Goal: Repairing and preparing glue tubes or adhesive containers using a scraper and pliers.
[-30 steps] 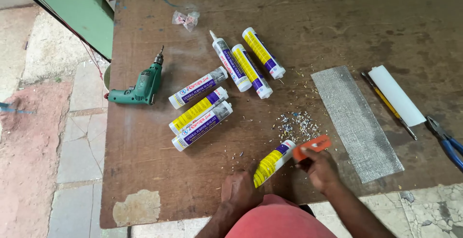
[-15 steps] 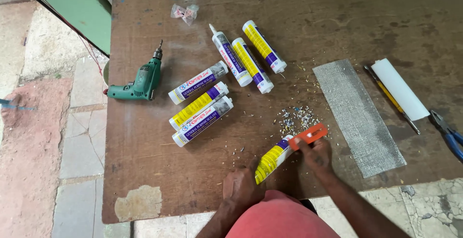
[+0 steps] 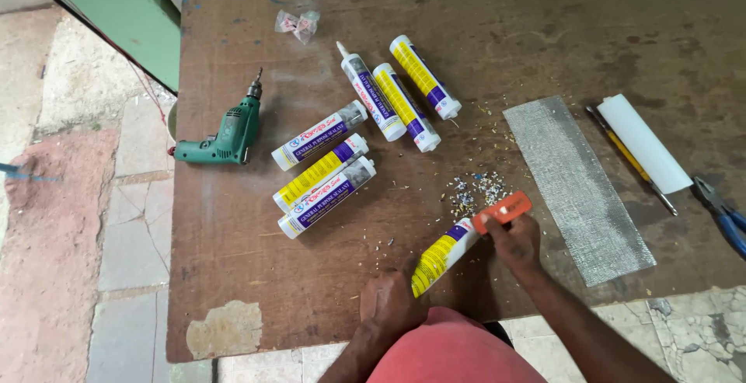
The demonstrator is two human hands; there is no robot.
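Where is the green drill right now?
The green drill lies at the table's left edge in the head view, just left of three sealant tubes.

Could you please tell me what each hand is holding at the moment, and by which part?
Left hand grips the sealant tube by its lower end; right hand holds the orange cutter by its near end.

green drill | six sealant tubes | mesh strip | blue-handled pliers, probably
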